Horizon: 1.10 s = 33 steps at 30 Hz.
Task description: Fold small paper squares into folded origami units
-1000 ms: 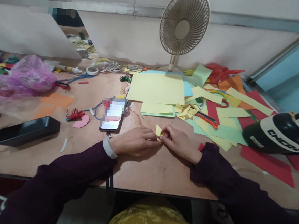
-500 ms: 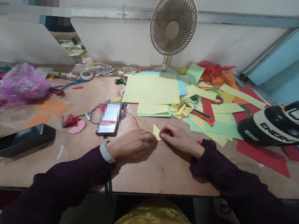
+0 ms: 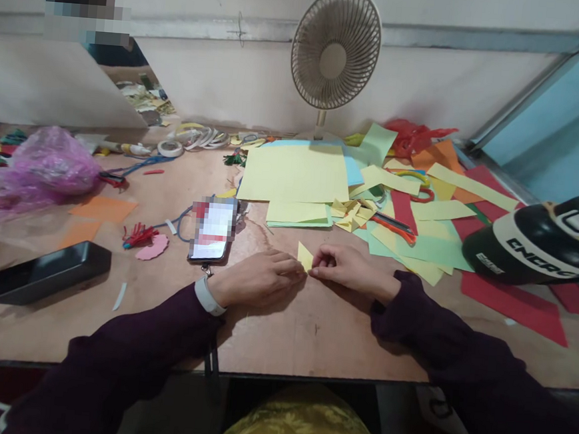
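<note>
Slightly more of yellow paper piece (image 3: 304, 253) now showing than a second ago: right hand (image 3: 338, 268) has eased off left fingertips. Piece sits at table (image 3: 279, 346) between hands. Right pinched narrow on its near right side; left hand (image 3: 265, 275) lies low, fingertips at paper, grip can't tell. Reads as fine fingertip work. Phone (image 3: 214, 234) just past left hand, nearest obstacle. Paper stack (image 3: 295, 174) beyond, orange cutter (image 3: 396, 229) right of it, bottle (image 3: 528, 246) farther right.
</note>
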Available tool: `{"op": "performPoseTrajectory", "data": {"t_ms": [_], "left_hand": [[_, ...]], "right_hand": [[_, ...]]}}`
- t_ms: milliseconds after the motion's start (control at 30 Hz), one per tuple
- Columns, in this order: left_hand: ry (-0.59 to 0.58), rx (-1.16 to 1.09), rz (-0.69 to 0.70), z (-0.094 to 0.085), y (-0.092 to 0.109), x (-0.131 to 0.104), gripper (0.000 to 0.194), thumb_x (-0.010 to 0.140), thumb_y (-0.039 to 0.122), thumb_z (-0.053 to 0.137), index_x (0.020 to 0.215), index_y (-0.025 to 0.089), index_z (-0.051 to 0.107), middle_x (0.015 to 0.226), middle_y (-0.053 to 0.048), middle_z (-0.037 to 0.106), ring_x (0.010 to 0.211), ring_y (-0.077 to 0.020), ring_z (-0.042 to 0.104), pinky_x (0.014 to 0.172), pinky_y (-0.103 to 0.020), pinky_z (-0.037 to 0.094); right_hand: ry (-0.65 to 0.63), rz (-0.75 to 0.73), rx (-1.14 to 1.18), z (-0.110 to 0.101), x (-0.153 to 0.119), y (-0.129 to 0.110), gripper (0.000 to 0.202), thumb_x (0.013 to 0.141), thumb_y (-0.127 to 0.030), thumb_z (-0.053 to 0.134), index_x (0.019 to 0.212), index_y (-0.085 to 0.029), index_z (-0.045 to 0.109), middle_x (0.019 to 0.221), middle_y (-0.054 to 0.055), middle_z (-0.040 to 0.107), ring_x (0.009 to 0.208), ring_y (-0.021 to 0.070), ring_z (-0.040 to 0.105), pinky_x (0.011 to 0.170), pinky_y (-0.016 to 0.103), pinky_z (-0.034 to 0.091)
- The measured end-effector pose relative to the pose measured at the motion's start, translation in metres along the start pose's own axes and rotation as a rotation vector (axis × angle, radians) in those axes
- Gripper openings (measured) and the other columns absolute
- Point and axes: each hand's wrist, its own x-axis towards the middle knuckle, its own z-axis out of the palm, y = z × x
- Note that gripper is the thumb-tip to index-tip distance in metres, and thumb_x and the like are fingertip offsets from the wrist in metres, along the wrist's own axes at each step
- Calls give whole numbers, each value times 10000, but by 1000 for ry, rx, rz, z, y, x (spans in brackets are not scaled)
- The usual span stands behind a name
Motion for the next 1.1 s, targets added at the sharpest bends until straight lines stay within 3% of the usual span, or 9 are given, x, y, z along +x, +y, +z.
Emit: {"op": "performPoseTrajectory", "data": {"t_ms": [300, 633, 833, 967, 1100], "left_hand": [[-11, 45, -4, 3, 1, 1, 203, 989, 195, 459, 962, 155, 656, 1115, -90, 659, 1054, -199, 601, 950, -361, 475], [8, -61, -44, -6, 4, -10, 318, 986, 193, 399, 1239, 155, 587, 1240, -120, 638, 1177, -217, 588, 1048, -388, 460], [21, -54, -19, -7, 4, -19, 349, 965, 180, 405, 1268, 145, 577, 1278, -128, 629, 1213, -232, 575, 1069, -389, 453], [25, -71, -49, -9, 1, -25, 365, 943, 186, 448, 1284, 145, 570, 1294, -137, 617, 1203, -236, 582, 1052, -380, 466], [66, -72, -103, -9, -2, -25, 353, 947, 211, 472, 1279, 190, 592, 1288, -126, 619, 1156, -224, 612, 1006, -359, 489]], "right_hand": [[-15, 11, 39, 2, 4, 4, 128, 743, -288, 653, 767, -166, 624, 656, -8, 613, 604, 130, 537, 541, 240, 376], [-17, -13, 35, 1, 5, 7, 154, 732, -301, 647, 798, -162, 656, 685, -3, 627, 632, 136, 541, 545, 241, 363], [-11, -19, 28, 2, 7, 9, 116, 725, -247, 648, 804, -162, 644, 691, -7, 613, 631, 130, 531, 548, 236, 358], [13, -26, 36, 2, 4, 8, 215, 734, -251, 657, 923, -167, 599, 717, -19, 612, 618, 118, 528, 541, 223, 362], [48, -6, 81, 1, -1, 4, 331, 754, -355, 678, 1005, -168, 571, 705, -33, 586, 577, 112, 510, 494, 219, 332]]}}
